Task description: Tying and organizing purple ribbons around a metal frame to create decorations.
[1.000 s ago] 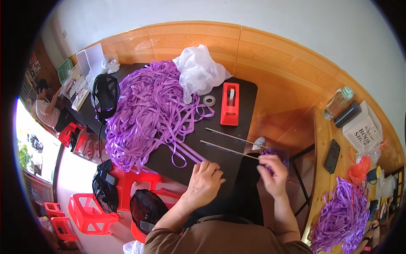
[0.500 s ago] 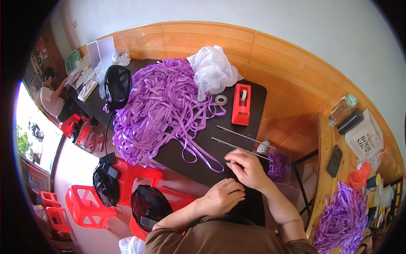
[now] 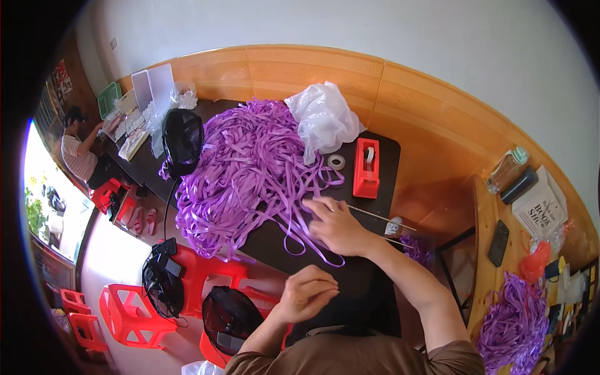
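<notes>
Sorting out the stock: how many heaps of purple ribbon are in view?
2: the big purple ribbon heap on the dark table, which the right hand touches, and a smaller heap at lower right. More may be hidden.

Single head-worn fisheye view, steeply downward over the dark table (image 3: 275, 240), close.

Ribbon pile (image 3: 250, 162) purple, plain, no pattern; 2nd purple heap (image 3: 514, 325) at lower right. Bench (image 3: 269, 240) black w/ orange-brown wood surround, tape dispenser (image 3: 366, 167) red, plastic bag (image 3: 324, 119) white/translucent, tape roll (image 3: 336, 162) clear-whitish. Stools (image 3: 125, 312) red, helmets (image 3: 182, 140) black, shirt sleeve (image 3: 350, 356) brown, wall (image 3: 375, 31) white-grey.
</notes>
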### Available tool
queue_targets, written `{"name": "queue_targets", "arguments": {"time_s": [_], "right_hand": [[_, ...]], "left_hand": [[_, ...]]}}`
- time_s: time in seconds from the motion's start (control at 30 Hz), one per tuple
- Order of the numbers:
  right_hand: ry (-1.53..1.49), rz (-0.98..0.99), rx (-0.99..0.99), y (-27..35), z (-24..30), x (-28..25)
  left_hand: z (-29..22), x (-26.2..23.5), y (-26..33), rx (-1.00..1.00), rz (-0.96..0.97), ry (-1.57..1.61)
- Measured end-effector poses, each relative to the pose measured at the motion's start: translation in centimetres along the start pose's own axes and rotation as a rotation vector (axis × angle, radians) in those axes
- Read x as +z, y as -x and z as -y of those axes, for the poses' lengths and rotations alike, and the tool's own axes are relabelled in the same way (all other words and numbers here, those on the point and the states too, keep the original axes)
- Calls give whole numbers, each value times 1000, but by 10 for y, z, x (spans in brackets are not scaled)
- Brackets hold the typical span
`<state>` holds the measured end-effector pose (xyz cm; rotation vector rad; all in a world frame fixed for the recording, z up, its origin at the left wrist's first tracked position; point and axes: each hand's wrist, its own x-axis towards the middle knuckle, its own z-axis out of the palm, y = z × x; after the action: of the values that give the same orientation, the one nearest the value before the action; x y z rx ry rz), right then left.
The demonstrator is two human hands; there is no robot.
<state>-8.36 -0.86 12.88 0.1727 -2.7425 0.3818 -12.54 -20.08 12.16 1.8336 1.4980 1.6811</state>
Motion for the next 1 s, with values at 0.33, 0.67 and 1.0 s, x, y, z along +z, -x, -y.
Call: {"name": "queue_targets", "arguments": {"time_s": [0.33, 0.67, 1.0], "right_hand": [[-1851, -496, 106, 115, 34, -81], [-1176, -272, 721, 188, 42, -117], [-1215, -714, 847, 245, 32, -91]], "left_hand": [[9, 19, -20, -78, -282, 168], [-11, 128, -68, -360, 247, 657], [5, 162, -65, -746, 356, 844]]}}
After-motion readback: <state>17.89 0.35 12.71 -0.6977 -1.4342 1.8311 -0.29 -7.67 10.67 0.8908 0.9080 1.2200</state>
